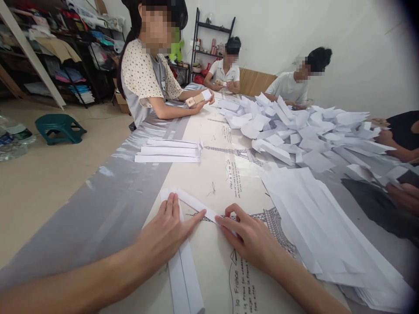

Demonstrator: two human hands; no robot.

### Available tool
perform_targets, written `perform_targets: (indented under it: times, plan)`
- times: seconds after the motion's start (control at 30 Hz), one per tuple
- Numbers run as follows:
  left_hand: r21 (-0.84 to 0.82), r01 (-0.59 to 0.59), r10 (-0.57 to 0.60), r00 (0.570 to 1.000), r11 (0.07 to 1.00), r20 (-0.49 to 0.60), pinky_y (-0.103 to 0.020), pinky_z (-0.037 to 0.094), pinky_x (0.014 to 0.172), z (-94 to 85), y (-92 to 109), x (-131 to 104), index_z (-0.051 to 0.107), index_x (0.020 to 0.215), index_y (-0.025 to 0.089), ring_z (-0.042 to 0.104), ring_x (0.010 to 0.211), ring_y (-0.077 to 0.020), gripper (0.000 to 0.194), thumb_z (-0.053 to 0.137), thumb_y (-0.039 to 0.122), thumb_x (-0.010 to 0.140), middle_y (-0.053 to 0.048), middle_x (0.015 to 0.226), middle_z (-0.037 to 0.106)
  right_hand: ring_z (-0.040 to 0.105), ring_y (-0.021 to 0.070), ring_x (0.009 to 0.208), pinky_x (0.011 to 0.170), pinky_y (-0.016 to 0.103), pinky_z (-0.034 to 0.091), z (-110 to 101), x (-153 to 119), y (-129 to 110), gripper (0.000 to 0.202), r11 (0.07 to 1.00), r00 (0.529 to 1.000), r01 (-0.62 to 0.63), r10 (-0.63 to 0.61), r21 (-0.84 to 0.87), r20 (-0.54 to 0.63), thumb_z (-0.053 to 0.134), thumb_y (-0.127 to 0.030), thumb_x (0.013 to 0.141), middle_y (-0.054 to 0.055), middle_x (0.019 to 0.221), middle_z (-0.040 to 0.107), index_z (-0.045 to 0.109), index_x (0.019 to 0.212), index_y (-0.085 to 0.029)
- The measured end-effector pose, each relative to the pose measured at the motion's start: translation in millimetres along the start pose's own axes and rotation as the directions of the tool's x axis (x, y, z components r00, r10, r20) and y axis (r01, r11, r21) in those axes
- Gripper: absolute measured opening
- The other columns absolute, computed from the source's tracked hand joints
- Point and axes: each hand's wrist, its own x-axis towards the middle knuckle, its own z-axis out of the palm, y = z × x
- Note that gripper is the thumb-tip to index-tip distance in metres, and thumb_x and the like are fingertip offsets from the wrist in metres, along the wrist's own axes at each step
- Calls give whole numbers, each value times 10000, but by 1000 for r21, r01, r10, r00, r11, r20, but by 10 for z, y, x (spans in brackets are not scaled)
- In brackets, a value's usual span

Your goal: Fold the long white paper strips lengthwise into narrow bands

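Observation:
A long white folded paper strip [187, 274] lies on the table in front of me, bent at its far end so that one leg slants toward the right. My left hand [170, 224] presses on the strip near the bend, fingers stretched out flat and thumb reaching along the slanted leg. With thumb and fingers closed, my right hand [244, 233] pinches the end of that slanted leg. Beyond my left hand, several finished-looking flat paper strips [168, 151] lie side by side. A stack of white paper sheets [327, 231] rests to the right of my right hand.
A large heap of folded white papers [304, 126] covers the far right of the printed table cover [216, 174]. Across the table sit several people; one holds a wooden block [195, 100] with paper. A green stool [60, 127] stands on the floor at left, near cluttered shelves.

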Motion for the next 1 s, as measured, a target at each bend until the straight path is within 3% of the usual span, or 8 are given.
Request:
perform_targets:
  times: [0.1,0.27,0.5,0.67,0.77,0.83,0.9,1.0]
  plan:
    - [-32,-3,2,1000,999,-27,-566,548,940,-31,-37,-26,370,1576,350,560,1297,-504,709,694,298,948,-280,1387,601,396,61,486,458,246,303,13,-2,4,281,1000,1000,-12,12,13,21,406,-255,1074,57,1085,590,671,1166,-238]
    - [-56,72,-76,995,996,-61,-627,493,996,-45,28,-27,467,1532,347,546,1316,-500,610,687,374,964,-243,1399,609,408,72,495,457,255,310,6,-5,1,282,1000,999,-21,20,4,26,403,-258,1075,47,1083,595,669,1168,-248]
    - [-17,160,-161,980,987,-117,-635,421,1091,98,-98,11,606,1380,-16,448,1383,-537,630,675,444,955,-354,1428,528,472,81,523,522,264,402,22,12,28,253,998,1000,-26,26,51,6,436,-273,1070,38,1048,617,687,1090,-249]
    - [15,120,-112,961,993,-253,-578,492,1031,79,-109,83,632,1316,-22,577,1282,-478,602,525,497,1028,-322,1367,596,523,93,535,516,267,432,17,37,28,208,994,996,-92,93,58,-16,477,-277,1046,49,1040,632,675,1058,-215]
    - [57,72,-49,943,996,-329,-471,586,830,-24,0,88,691,1180,25,718,975,-357,465,442,402,1069,-238,1065,728,513,97,532,518,276,426,-27,48,15,235,989,993,-111,113,96,-15,454,-274,1055,41,1027,646,679,1016,-220]
    - [82,6,21,948,997,-318,-401,590,678,-75,80,65,711,1068,48,703,770,-284,348,450,278,1058,-167,865,716,527,109,559,533,279,427,-59,56,7,271,980,989,-147,149,132,-9,432,-264,1061,33,989,653,670,937,-223]
    - [113,-52,84,951,992,-296,-374,584,624,-91,137,33,704,1051,39,692,752,-274,261,479,168,1018,-164,854,704,559,128,610,549,279,432,-78,65,5,283,971,981,-191,194,147,-6,431,-240,1054,32,935,644,641,865,-217]
    - [116,-90,119,954,989,-276,-391,605,681,-57,157,2,675,1136,15,701,884,-305,245,515,111,977,-203,981,710,587,155,681,573,283,444,-78,72,6,205,965,974,-225,227,138,3,468,-177,1009,32,899,620,603,860,-212]
